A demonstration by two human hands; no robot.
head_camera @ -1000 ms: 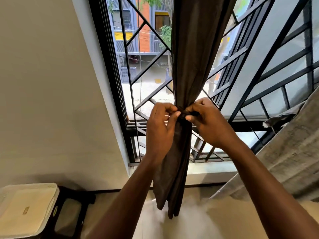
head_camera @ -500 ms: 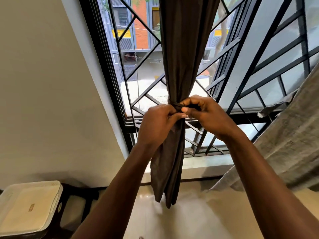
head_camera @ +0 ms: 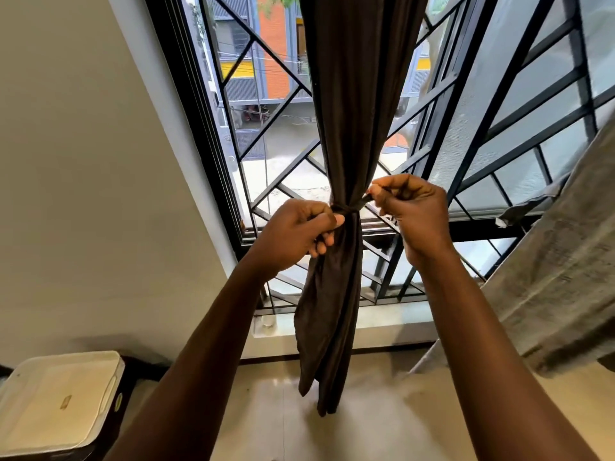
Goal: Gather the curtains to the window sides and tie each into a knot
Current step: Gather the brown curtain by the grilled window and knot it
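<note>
Two hands work mid-frame. Left hand [head_camera: 299, 231] grips the band [head_camera: 347, 210] cinching the dark curtain [head_camera: 352, 94]; right hand [head_camera: 416, 214] pinches the band's other end, taut. Curtain hangs centre, before the window grille [head_camera: 276, 81].

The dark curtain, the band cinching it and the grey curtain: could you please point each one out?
dark curtain [head_camera: 357, 94]: head view, on the hanging folds above the cinch.
band [head_camera: 351, 211]: head view, on the wrap around the gathered cloth.
grey curtain [head_camera: 562, 277]: head view, on its broad middle.
</note>
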